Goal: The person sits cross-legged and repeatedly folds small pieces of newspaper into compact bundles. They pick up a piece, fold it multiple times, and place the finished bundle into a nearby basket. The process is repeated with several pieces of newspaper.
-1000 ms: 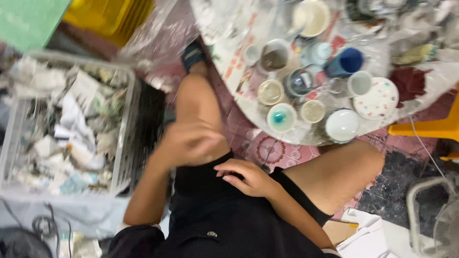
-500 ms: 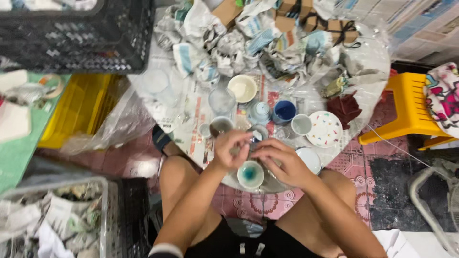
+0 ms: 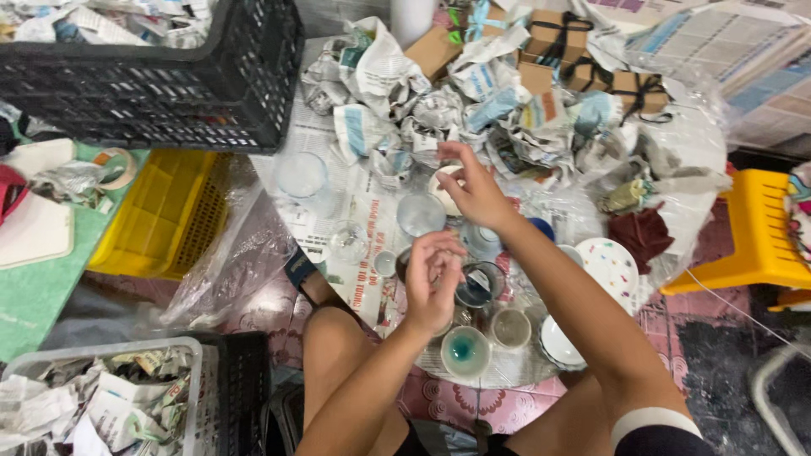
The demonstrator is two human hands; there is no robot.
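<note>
Two hands hover over the round table [image 3: 372, 279]: my left hand [image 3: 432, 283], fingers loosely curled and holding nothing, sits above the small cups near the front edge, beside a teal-glazed cup [image 3: 465, 351]. My right hand [image 3: 475, 192] reaches, fingers spread, toward the crumpled newspaper [image 3: 439, 110] at the far edge.

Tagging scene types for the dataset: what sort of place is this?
Probably a home or small-workshop floor spot for packing ceramics. A low round table covered in newspaper holds small glazed ceramic cups and bowls, crumpled newspaper wrapping is piled behind them, and brown cardboard boxes tied with black ribbon sit at the far edge.
</note>
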